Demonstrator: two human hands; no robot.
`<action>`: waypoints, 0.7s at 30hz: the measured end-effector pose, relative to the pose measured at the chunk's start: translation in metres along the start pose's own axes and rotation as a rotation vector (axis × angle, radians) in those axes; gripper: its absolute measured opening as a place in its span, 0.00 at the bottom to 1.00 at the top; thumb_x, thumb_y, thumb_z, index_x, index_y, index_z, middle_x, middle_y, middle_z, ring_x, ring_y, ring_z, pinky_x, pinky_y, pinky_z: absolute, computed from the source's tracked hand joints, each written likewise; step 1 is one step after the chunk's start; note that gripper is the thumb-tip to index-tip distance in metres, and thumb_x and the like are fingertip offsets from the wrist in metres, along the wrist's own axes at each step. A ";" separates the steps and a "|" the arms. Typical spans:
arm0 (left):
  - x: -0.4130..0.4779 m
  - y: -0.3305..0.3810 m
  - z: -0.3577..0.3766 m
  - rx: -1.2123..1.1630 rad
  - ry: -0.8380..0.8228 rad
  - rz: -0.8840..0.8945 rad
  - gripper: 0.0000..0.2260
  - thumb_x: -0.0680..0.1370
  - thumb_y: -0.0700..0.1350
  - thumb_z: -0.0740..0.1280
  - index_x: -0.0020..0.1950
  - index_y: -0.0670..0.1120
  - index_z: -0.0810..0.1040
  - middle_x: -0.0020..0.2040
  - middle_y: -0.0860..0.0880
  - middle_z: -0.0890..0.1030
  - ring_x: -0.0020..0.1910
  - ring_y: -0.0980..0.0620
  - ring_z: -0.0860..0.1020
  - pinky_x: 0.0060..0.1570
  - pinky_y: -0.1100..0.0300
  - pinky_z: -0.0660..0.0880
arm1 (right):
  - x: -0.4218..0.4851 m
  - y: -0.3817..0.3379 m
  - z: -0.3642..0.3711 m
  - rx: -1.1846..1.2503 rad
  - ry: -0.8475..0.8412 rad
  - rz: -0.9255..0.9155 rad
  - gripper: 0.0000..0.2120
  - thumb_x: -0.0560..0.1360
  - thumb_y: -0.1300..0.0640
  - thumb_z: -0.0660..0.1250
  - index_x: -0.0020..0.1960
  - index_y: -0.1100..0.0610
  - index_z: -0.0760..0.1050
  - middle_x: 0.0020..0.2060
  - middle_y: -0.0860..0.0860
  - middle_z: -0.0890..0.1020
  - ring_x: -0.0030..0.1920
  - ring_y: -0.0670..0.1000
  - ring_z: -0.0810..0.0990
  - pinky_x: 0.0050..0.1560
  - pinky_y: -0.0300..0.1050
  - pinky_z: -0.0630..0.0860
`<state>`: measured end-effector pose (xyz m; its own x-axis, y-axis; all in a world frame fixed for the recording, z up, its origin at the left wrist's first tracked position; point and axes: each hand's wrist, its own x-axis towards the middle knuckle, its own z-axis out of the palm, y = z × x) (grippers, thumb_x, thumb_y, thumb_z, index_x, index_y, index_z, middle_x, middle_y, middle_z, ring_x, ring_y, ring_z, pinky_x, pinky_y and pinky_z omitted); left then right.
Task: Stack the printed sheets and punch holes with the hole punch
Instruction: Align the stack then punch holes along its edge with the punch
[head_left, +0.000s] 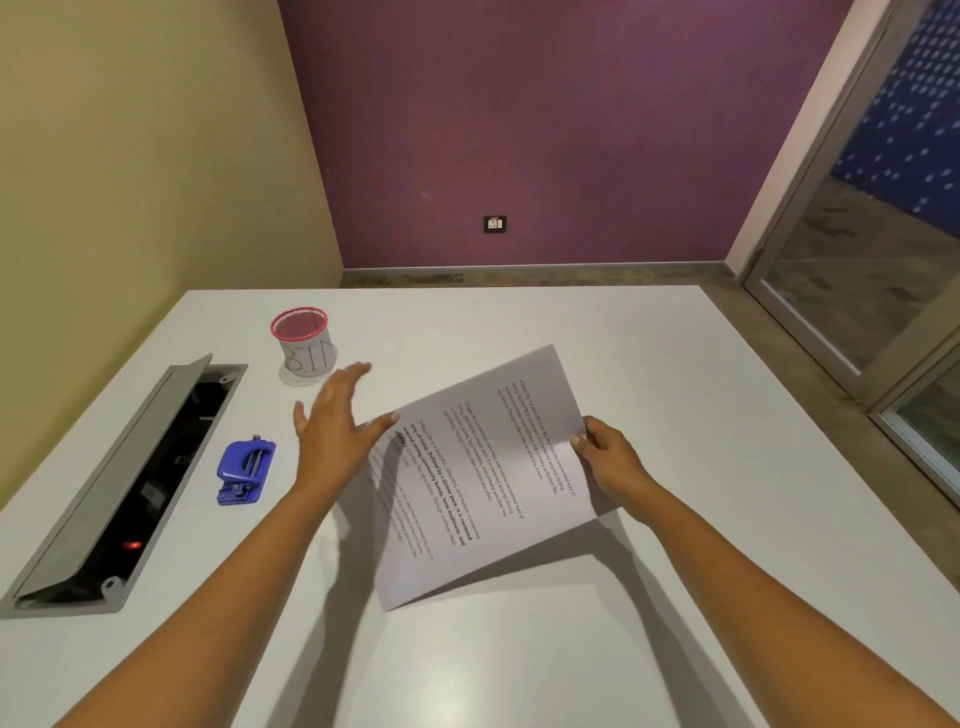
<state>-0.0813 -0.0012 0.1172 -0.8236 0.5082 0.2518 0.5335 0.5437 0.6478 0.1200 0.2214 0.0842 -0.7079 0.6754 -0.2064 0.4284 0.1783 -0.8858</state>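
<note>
The printed sheets (483, 478) hang tilted above the white table (519, 649), text side up. My right hand (608, 457) pinches their right edge and holds them off the surface. At their left edge my left hand (337, 421) is spread with straight fingers, the thumb touching the paper's upper left corner. The blue hole punch (245, 473) lies on the table to the left of my left hand, apart from both hands.
A red mesh cup (303, 340) labelled BIN stands at the back left. A grey cable box (130, 488) with its lid raised is sunk into the table's left side. Glass door panels (857, 291) stand to the right.
</note>
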 end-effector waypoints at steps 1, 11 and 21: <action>0.000 0.002 0.002 0.020 -0.055 0.022 0.24 0.72 0.49 0.70 0.67 0.48 0.70 0.67 0.48 0.73 0.66 0.45 0.71 0.71 0.41 0.50 | 0.000 -0.001 0.001 -0.008 -0.002 -0.005 0.10 0.80 0.59 0.55 0.55 0.60 0.73 0.53 0.57 0.80 0.56 0.58 0.77 0.54 0.47 0.73; -0.004 -0.006 0.009 -0.181 -0.120 -0.112 0.06 0.73 0.42 0.69 0.48 0.43 0.83 0.45 0.45 0.85 0.45 0.47 0.80 0.51 0.51 0.75 | 0.002 -0.004 -0.003 0.101 0.036 -0.051 0.02 0.76 0.58 0.65 0.45 0.56 0.75 0.37 0.51 0.80 0.41 0.52 0.77 0.47 0.46 0.73; -0.004 -0.016 0.010 -0.345 -0.072 -0.236 0.04 0.74 0.42 0.68 0.42 0.49 0.81 0.37 0.50 0.82 0.34 0.60 0.76 0.35 0.65 0.70 | -0.002 0.019 -0.002 0.442 0.104 0.113 0.08 0.73 0.59 0.69 0.51 0.57 0.73 0.46 0.54 0.81 0.45 0.52 0.79 0.46 0.41 0.76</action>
<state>-0.0847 -0.0051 0.0987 -0.8933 0.4488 0.0245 0.2260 0.4013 0.8876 0.1306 0.2250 0.0685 -0.6013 0.7450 -0.2888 0.2033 -0.2069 -0.9570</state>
